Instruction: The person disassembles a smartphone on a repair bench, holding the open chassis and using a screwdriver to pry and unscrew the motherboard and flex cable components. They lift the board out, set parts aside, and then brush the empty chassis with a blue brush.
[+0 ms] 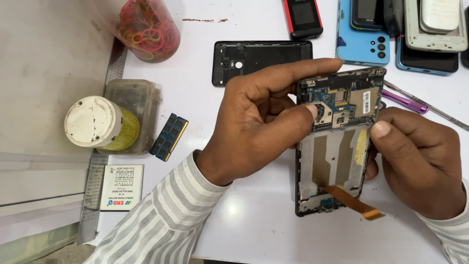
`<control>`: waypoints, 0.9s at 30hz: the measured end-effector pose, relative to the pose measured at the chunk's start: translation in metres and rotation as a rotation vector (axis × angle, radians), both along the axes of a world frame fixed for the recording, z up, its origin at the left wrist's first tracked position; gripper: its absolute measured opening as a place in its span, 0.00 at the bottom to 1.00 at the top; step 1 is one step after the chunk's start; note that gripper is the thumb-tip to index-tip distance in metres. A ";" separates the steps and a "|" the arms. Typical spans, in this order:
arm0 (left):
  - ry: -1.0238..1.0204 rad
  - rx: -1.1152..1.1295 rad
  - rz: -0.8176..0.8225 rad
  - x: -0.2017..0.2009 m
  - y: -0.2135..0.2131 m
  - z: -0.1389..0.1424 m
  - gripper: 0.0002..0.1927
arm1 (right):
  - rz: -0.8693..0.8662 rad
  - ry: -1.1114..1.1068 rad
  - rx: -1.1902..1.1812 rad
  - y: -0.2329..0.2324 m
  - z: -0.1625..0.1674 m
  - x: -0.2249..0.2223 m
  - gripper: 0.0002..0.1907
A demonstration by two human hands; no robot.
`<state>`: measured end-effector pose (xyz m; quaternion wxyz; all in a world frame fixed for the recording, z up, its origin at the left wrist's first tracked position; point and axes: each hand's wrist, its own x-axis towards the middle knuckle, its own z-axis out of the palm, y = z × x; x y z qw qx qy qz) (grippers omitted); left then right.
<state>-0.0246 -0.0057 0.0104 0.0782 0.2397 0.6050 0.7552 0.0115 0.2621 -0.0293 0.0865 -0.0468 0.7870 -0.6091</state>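
Observation:
An opened phone (332, 161) with its back off is held upright over the white table (254, 220). Its blue circuit board (342, 100) shows at the top, a bare metal frame below, and an orange flex cable (359, 205) sticks out near the bottom. My left hand (259, 122) grips the phone's upper left edge, thumb pressed on the board and index finger reaching over the top. My right hand (420, 156) holds the right edge, thumb on the frame beside the board.
A black phone back cover (259, 58) lies behind the hands. Several phones (391, 29) are stacked at the back right, with a purple tool (403, 101) beside them. On the left stand a jar of rubber bands (149, 29), a white-lidded jar (100, 122), a memory module (169, 137) and a white battery (122, 187).

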 end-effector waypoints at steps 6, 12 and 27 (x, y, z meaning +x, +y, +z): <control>-0.003 0.008 -0.039 0.000 -0.004 0.002 0.28 | 0.011 0.003 -0.021 0.000 -0.002 0.000 0.19; -0.044 0.027 -0.066 0.000 -0.006 0.005 0.32 | 0.028 0.031 -0.011 0.000 -0.003 -0.001 0.19; 0.041 0.031 -0.072 -0.002 -0.006 -0.010 0.30 | 0.025 0.031 -0.036 0.001 -0.005 -0.002 0.19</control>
